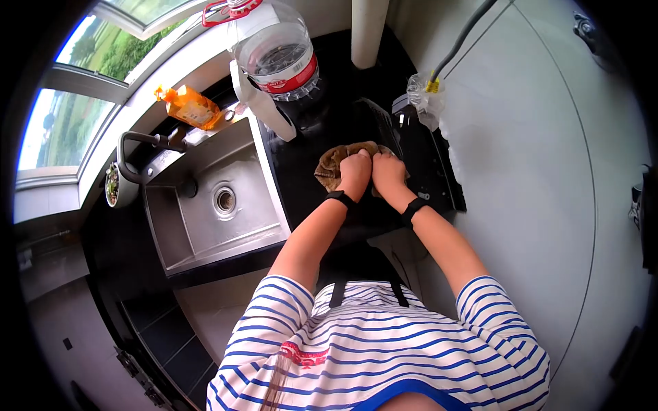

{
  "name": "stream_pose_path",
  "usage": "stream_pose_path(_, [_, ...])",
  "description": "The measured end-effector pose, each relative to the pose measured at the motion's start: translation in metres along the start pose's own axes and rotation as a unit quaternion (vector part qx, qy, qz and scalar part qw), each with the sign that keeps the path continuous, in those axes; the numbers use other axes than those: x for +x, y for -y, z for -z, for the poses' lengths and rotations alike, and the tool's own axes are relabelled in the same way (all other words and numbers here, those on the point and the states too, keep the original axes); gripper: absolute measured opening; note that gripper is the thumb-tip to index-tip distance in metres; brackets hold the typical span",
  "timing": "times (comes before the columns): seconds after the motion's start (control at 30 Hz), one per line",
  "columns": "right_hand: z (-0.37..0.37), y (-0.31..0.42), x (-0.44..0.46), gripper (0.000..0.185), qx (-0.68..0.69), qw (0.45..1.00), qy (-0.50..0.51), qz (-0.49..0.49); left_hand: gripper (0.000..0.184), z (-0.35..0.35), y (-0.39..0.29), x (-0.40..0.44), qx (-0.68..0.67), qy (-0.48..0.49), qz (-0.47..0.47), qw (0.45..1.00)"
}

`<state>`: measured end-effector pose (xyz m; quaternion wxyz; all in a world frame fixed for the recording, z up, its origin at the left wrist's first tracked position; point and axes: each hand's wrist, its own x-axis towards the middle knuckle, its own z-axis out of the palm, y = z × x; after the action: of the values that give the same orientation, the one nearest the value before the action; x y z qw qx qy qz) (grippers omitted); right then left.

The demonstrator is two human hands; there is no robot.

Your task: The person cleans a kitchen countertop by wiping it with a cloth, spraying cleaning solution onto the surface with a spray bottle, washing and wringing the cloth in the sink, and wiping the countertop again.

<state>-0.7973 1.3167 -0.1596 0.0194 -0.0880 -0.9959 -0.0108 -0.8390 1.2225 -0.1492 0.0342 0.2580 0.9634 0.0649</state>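
A brown cloth [332,164] lies bunched on the black countertop [301,185], to the right of the sink. My left hand [356,172] grips it from above, fingers curled into its folds. Close beside it, almost touching, my right hand [389,172] is closed on the right part of the same cloth. Both hands' fingertips are partly hidden by the fabric and the backs of the hands. Each wrist wears a black band.
Left of the hands is a stainless steel sink [257,236] with a dark faucet [127,147]. Behind stand a large clear plastic bottle [274,51], an orange bottle [192,108] and a white pipe [368,31]. A hose end wrapped in plastic [426,99] hangs by the right wall.
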Motion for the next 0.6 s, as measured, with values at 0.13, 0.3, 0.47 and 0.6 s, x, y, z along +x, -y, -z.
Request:
stream_pose_path(0.13, [0.002,0.001,-0.048,0.006,-0.039,0.999,-0.007,-0.016,0.011,-0.006,-0.015,-0.036,0.032,0.03,-0.037,0.998])
stream_pose_path(0.3, [0.006,-0.001,-0.054,0.008,-0.025,0.999,0.021,-0.016,0.013,-0.013,-0.015,-0.04,0.047,0.013,-0.06,0.997])
stream_pose_path(0.47, [0.012,-0.008,-0.044,0.01,-0.026,0.998,0.042,0.042,0.015,-0.011,-0.017,-0.035,0.078,-0.004,-0.065,0.995])
stream_pose_path(0.6, [0.009,-0.019,-0.031,0.011,-0.019,0.995,0.042,0.09,0.014,-0.01,-0.01,-0.028,0.029,0.031,-0.085,0.995])
